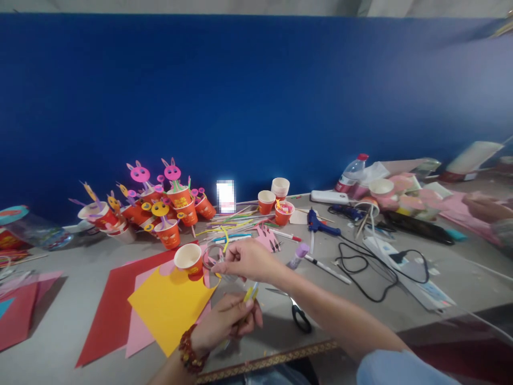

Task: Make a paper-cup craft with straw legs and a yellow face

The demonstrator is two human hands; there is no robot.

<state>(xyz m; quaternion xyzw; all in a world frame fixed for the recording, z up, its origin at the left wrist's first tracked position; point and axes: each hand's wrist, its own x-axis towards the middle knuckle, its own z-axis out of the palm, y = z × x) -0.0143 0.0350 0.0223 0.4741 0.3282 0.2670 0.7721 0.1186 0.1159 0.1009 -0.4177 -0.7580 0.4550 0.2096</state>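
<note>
My left hand (238, 315), a beaded bracelet at its wrist, is closed around a narrow yellow piece (251, 292) with a pale strip along it; its exact kind is unclear. Bent over just beyond it, my right hand (250, 260) has its thumb and fingers pinched at the edge of a roll of clear tape (209, 255). A red paper cup (188, 259) with a white inside stands left of the roll. Under the cup's near side lies yellow paper (172, 305), over pink and red sheets (106, 315). Black-handled scissors (300, 318) rest right of my left hand.
Red cups with paper bunny and animal faces (172, 200) cluster at back left. Straws and sticks (228, 224) lie mid-table. A glue stick (298, 254), a blue glue gun (323, 225), cables and a power strip (409, 272) are rightward. Another person's hand (487, 206) is far right.
</note>
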